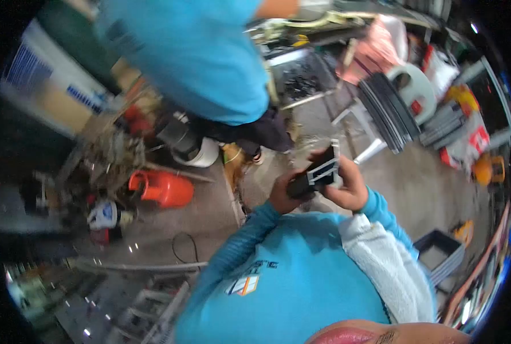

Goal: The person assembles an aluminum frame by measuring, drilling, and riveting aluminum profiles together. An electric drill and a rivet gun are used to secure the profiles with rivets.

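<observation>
Both my hands are raised in front of my chest and grip a short piece of dark and silver aluminium profile (319, 171). My left hand (282, 196) closes around its lower dark end. My right hand (352, 186) holds the upper end from the other side, fingers wrapped over it. I wear a blue long-sleeved shirt (290, 275), and a white cloth (384, 261) lies over my right arm.
Another person in a blue shirt (198, 57) stands just beyond my hands. On the floor are an orange container (161, 188), a white bucket (203, 152) and scattered tools. A white plastic chair (417, 86), stacked dark profiles (384, 112) and a dark tray (439, 252) are on the right.
</observation>
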Motion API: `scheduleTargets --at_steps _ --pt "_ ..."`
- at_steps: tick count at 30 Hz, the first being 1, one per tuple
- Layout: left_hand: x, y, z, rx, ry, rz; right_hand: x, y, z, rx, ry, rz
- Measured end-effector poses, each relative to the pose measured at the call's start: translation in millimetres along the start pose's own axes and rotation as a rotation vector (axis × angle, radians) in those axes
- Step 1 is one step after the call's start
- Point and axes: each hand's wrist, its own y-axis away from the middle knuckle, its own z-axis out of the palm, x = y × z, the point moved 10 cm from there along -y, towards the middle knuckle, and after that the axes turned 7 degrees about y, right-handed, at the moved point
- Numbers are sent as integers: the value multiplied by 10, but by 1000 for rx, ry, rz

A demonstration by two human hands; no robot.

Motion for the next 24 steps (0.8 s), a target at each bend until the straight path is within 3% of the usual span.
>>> scheduleTargets --at_steps 1,3,5,6,10,19,24 --pt "62 4 -94 -14 16 57 -7 -59 143 -1 -5 138" --pt "161 74 -262 -35 30 -2 -166 -169 310 215 -82 168" --pt "261 138 -416 -101 29 -12 -174 -211 576 295 -297 248" --pt "142 231 -508 -112 124 -101 -138 -196 708 318 -253 302" --pt "186 472 -883 -71 53 -40 -365 -356 1017 286 35 206" --pt "314 719 -1258 -73 136 -109 -269 -492 1394 337 84 87" --pt "577 676 -1453 -28 81 11 -253 -609 1535 337 11 14"
